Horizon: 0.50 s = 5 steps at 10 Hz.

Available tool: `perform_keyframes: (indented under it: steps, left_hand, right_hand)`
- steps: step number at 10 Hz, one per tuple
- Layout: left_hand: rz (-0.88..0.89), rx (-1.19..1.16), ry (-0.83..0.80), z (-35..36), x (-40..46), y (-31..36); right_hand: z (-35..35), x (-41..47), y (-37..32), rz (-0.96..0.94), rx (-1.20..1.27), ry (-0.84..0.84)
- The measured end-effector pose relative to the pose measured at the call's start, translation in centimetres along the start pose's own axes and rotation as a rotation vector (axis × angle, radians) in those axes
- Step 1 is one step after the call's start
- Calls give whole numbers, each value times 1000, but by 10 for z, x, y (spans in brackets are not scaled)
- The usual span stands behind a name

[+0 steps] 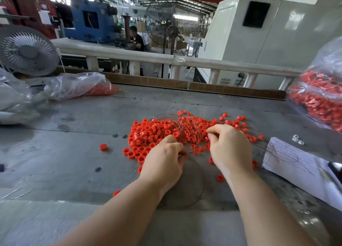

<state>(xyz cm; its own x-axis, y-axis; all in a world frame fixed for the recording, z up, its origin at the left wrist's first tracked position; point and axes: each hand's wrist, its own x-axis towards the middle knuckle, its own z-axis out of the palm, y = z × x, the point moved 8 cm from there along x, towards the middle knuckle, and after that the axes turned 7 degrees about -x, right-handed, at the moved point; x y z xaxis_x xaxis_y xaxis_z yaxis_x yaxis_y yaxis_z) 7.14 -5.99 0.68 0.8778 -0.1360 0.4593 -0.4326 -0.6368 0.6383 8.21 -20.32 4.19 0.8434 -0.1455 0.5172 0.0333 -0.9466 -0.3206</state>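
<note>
While both hands sit at the near edge of the caps, neither lies flat. Left hand: fingers curled, tips pinching a thin wire loop that lies on the worktop just beside the wrist. Right hand: fingers curled down, thumb and forefinger pinched into the wires tangled over the pile; which strand it holds, can't tell. Caps: red, heaped mid-worktop, just ahead of both hands and partly under them, with strays scattered around. One stray cap sits apart to the left of the heap. Left bag of caps lies at the far left, right bag at the right edge, both clear plastic. Paper is right of the right hand, with a few loose wires across it. Fan stands far left, behind the left bag.
</note>
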Motion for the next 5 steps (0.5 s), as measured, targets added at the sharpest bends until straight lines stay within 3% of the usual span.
perform_keyframes:
  steps: [3, 5]
  left_hand:
    - [-4, -120, 109, -10, 0, -1]
    - [62, -197, 191, -36, -3, 22]
  right_hand:
    - [-34, -8, 1, -26, 86, 104]
    - [-69, -55, -1, -291, 261, 267]
